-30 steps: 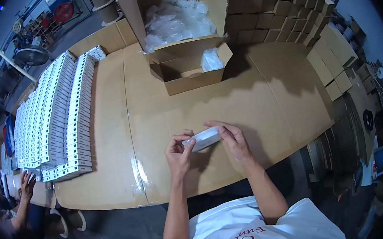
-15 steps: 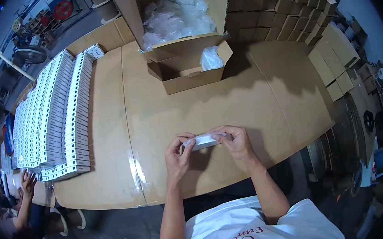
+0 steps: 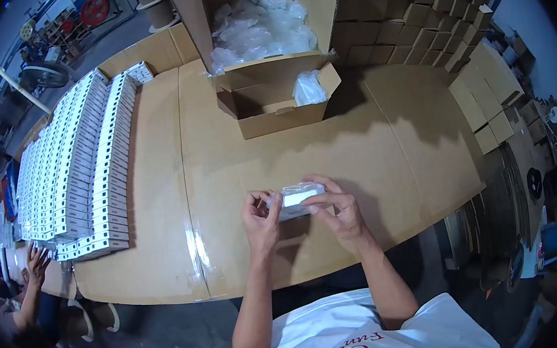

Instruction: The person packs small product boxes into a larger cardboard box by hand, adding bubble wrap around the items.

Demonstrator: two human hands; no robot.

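A small white box (image 3: pixel 294 200) in clear plastic wrap is held between both hands, just above the cardboard-covered table (image 3: pixel 238 168). My left hand (image 3: pixel 262 224) pinches its left end with thumb and fingers. At the other end, my right hand (image 3: pixel 341 213) grips the wrap, with thumb below and fingers over the top and right side. Beyond the hands stands an open brown carton (image 3: pixel 283 121), with a plastic-wrapped white packet (image 3: pixel 309 89) in its right end.
Behind that, a large carton (image 3: pixel 187 22) holds crumpled clear plastic bags (image 3: pixel 263 28). Rows of white printed boxes (image 3: pixel 76 166) line the left side. Brown cartons (image 3: pixel 404 21) are stacked at back right. Another person's hand (image 3: pixel 37 261) is by the left table edge.
The white box has turned so a broader face shows. My right fingers have shifted over its top and right side; my left hand has moved slightly. The open carton and packet stay put.
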